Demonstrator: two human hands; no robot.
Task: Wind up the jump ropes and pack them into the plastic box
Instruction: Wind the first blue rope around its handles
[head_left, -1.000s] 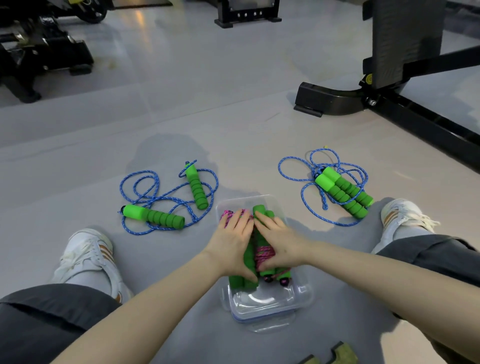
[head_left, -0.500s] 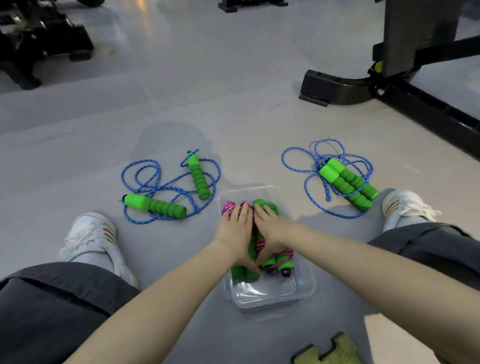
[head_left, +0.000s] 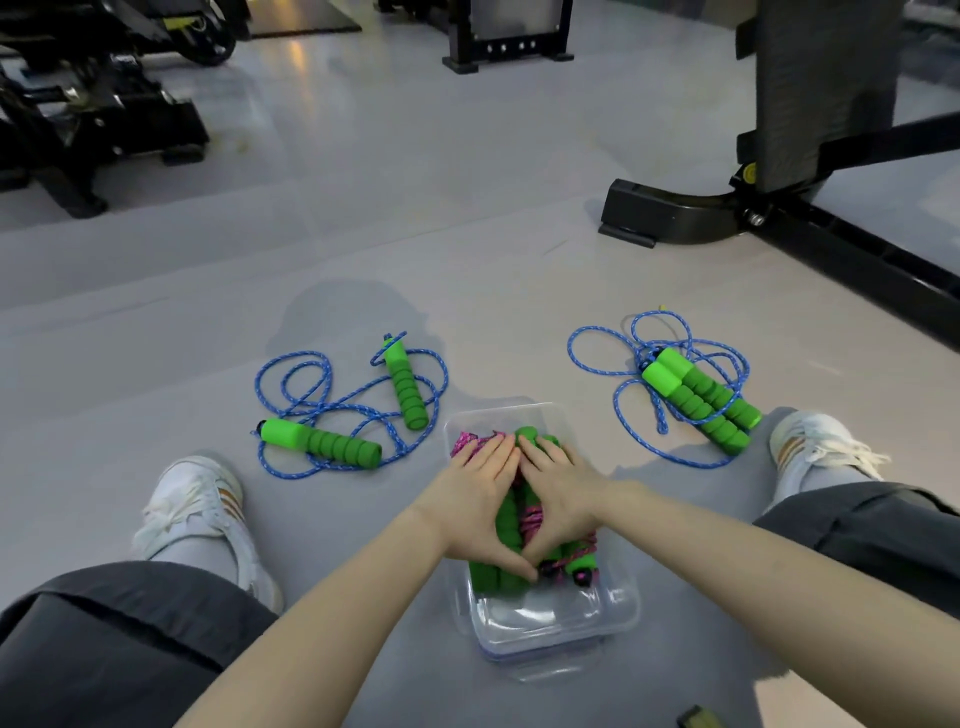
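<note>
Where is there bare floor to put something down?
Bare floor lies between the left blue jump rope and the right blue jump rope, beyond the plastic box, and on toward the black machine base. The box's near end is bare. Crowded: its far end, where the left hand and right hand press the pink jump rope.

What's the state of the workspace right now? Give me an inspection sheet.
Surface: grey gym floor, person seated on it.
Job's things: clear plastic box holds a wound pink jump rope with green foam handles; left blue jump rope and right blue jump rope, green-handled, lie unwound beside it.
Clutter: olive-yellow object at bottom edge, unidentifiable.
Grippers: left hand and right hand press flat on the pink jump rope.
Cables: nothing seen.
Surroundings: black gym equipment frames behind.
</note>
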